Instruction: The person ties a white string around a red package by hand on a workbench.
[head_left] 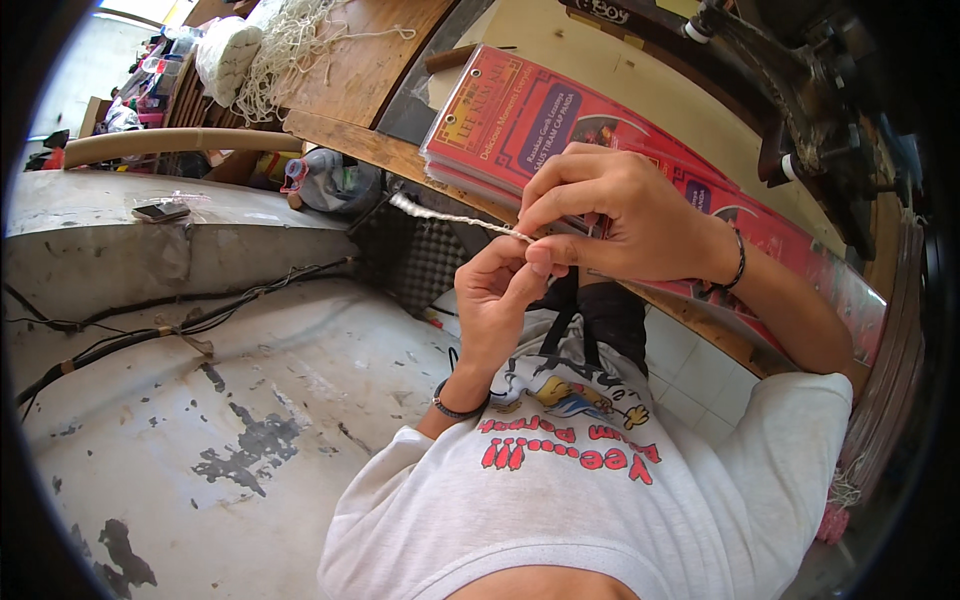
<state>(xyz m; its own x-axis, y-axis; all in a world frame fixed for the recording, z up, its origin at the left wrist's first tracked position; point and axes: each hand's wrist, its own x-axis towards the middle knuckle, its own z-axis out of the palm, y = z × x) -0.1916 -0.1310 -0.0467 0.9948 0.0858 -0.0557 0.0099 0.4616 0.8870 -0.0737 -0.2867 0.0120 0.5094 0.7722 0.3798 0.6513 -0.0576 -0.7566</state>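
Thin white cord (455, 217) pinched between both hands at chest height, likely kept taut for fine work; left hand (497, 290) closed narrow on its end; right hand (610, 215) curled above, fingertips (532, 228) nipping the same spot; red packets (520, 120) stacked behind on wooden bench (340, 60).

Left hand (497, 290) and right hand (610, 215) meet, fingertips pinched together.

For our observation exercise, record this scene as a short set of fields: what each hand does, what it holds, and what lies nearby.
left hand: pinches the cord from below
right hand: pinches the cord from above
cord: white, twisted, runs up-left from the fingers
bench: wooden, ahead of the hands
packets: red, flat, stacked on the bench edge
netting: white, heaped on the bench
wristbands: dark, one on each wrist
floor: grey, worn paint, cables across it
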